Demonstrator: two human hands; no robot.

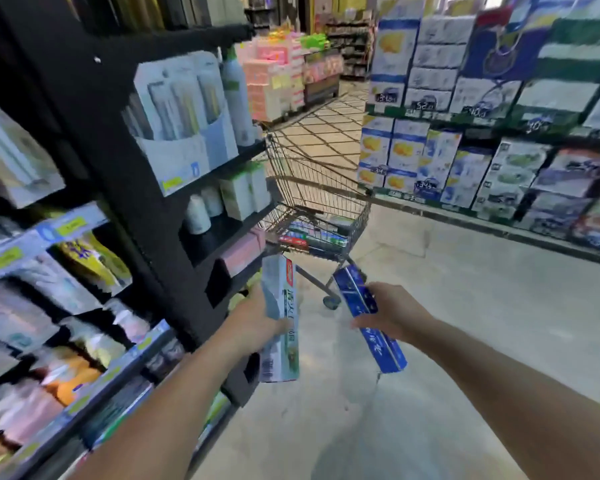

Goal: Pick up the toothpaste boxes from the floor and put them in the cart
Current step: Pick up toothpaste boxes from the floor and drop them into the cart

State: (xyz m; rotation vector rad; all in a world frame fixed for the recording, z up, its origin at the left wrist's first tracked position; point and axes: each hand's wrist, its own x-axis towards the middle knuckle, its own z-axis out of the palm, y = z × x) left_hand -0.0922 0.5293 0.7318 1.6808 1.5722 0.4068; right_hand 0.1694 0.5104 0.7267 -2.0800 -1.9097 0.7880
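A wire shopping cart (321, 199) stands on the concrete floor (465, 306) ahead, just beside the end of a black shelf unit (118, 140). In the bottom of its basket lie several toothpaste boxes (314, 233), stacked flat and side by side, showing red, green, white and pale blue faces; blur keeps their count unclear. On the black shelves sit packs of toothbrushes (184, 109) standing in a white display carton, a tall white bottle (236, 102), small white jars and green-and-white cartons. Across the aisle, big packs of tissue and paper goods (465, 116) are piled in rows. The left hand (253, 323) grips a long pale grey-blue box (279, 320) around its middle, held nearly upright, with green lettering down its face, a red patch at the top corner and a barcode near the bottom. The right hand (392, 313) grasps a long dark blue box (368, 317) with white script, tilted with its far end toward the cart. Both boxes are held in the air, short of the cart.
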